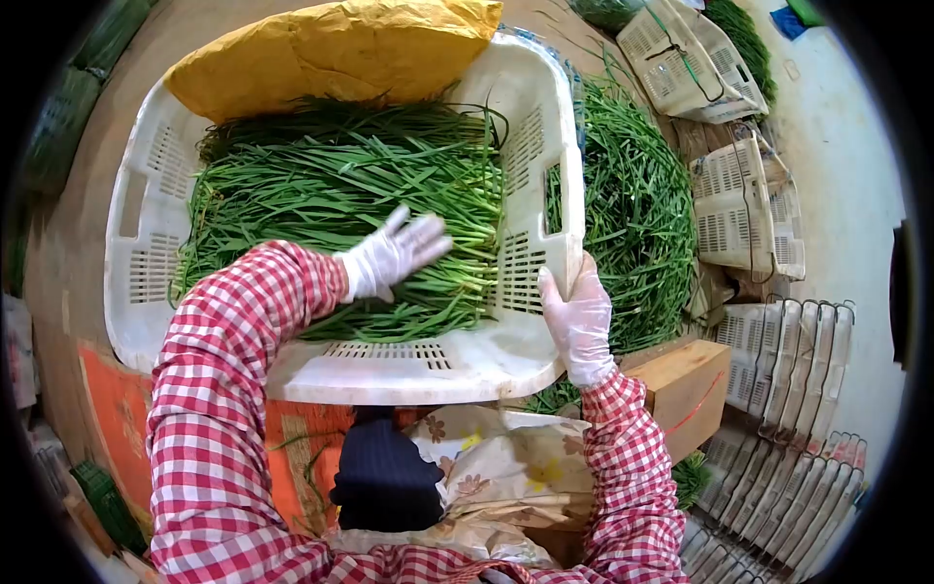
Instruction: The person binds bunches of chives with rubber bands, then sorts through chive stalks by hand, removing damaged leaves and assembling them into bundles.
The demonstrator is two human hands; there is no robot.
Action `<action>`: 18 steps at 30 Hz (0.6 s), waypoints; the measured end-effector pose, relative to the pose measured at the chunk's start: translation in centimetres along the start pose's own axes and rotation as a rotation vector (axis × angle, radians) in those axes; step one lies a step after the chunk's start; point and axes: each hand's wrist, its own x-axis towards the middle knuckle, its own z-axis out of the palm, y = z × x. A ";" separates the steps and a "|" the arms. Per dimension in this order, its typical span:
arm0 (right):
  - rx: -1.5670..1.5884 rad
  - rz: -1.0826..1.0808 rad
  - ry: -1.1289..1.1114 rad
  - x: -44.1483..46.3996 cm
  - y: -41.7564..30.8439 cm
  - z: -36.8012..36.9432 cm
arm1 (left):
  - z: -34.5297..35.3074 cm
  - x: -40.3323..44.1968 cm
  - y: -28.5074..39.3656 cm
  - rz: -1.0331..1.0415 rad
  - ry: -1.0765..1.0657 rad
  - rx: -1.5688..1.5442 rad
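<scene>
A white plastic basket [418, 381] holds long green leafy stalks [321, 185] laid side by side, their pale ends toward the basket's right wall. My left hand [399, 255], in a thin white glove, lies over the stalks with its fingers apart, slightly blurred. At the basket's right rim, near the front corner, my right hand [578, 316] grips the edge with the thumb on top; it wears a thin glove too. A yellow sheet [336, 51] hangs over the basket's far rim.
A large heap of green stalks [637, 214] lies right of the basket, beside a wooden block [681, 389]. Farther right stand white crates [744, 206] and stacked crates [788, 360]. Green bundles [58, 127] are at the far left.
</scene>
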 end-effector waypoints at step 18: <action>-0.135 -0.031 0.047 0.1 1.2 0.4 | -0.2 -2.1 4.9 -0.064 0.085 -0.150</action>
